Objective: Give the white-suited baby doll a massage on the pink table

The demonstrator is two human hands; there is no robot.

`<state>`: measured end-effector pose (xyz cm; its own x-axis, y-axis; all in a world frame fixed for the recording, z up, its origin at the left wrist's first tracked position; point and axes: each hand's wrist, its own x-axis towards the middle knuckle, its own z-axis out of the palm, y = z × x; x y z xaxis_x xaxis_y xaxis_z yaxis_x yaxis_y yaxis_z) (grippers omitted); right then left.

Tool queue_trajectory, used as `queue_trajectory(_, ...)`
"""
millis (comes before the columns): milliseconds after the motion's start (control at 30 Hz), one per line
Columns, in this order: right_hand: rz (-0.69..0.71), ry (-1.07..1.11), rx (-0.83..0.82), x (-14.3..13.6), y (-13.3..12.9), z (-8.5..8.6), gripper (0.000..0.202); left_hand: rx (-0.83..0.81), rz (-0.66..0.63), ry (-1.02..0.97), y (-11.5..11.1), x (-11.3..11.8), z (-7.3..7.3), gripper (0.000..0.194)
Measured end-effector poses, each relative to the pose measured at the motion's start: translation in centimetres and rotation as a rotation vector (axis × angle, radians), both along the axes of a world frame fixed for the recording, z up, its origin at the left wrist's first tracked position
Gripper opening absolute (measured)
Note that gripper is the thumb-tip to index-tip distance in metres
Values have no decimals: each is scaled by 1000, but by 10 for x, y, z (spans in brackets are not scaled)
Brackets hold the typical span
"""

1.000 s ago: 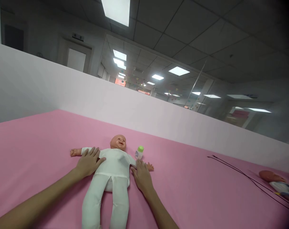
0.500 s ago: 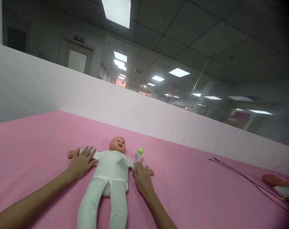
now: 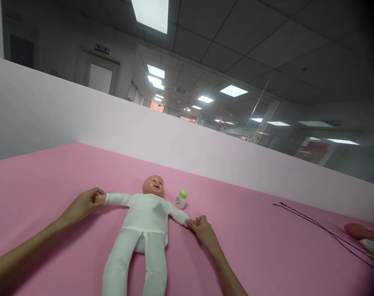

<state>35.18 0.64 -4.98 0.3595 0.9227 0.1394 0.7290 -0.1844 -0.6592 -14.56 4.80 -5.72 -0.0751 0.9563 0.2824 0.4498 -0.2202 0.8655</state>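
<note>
Since earlier, the left hand (image 3: 82, 204) and right hand (image 3: 206, 232) have moved outward along the doll's (image 3: 145, 216) arms (image 3: 118, 199); each now grasps one plastic hand (image 3: 101, 198). Doll lies face-up at lower centre, arms already spread, neither grip yet released.

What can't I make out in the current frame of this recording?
All in the head view:
- Fingers of the white-clothed doll: one side covered by the left hand, the other partly by the right hand.
- That doll's feet: cut off by the bottom edge.
- Wording on the bottle: too small to read.
- Second doll: blurred, cut off by the right edge.
- Where the black cords lead: past the right edge.
</note>
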Motion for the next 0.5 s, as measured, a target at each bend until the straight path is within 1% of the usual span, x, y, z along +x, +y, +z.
queue_trajectory(67, 69, 196, 81, -3, -3, -1, 51, -27, 11, -184, 0, 7, 6, 50)
queue_trajectory(133, 122, 422, 135, -8, -4, -3, 56, -57, 34, -307, 0, 18, 11, 60)
queue_trajectory(200, 128, 630, 190, -14, -3, -4, 53, -47, 50, -357, -4, 28, 16, 57)
queue_trajectory(233, 126, 710, 233, -17, -3, -2, 51, -23, 33, -346, -7, 33, 18, 52)
queue_trajectory(267, 129, 764, 282, -21, -5, -1, 49, 16, -12, -307, -11, 37, 19, 45)
queue_trajectory(300, 142, 783, 326, -24, -7, 2, 48, 72, -89, -232, -16, 39, 21, 35)
queue_trajectory(367, 237, 716, 363, -33, -18, 8, 42, 218, -293, 31, -29, 42, 24, 13)
queue_trajectory(400, 325, 645, 368, -38, -25, 10, 36, 297, -384, 197, -36, 42, 25, 15)
queue_trajectory(433, 434, 568, 363, -44, -34, 11, 28, 371, -453, 360, -43, 41, 25, 24)
queue_trajectory(500, 658, 435, 343, -55, -51, 10, 15, 482, -530, 617, -56, 40, 23, 36)
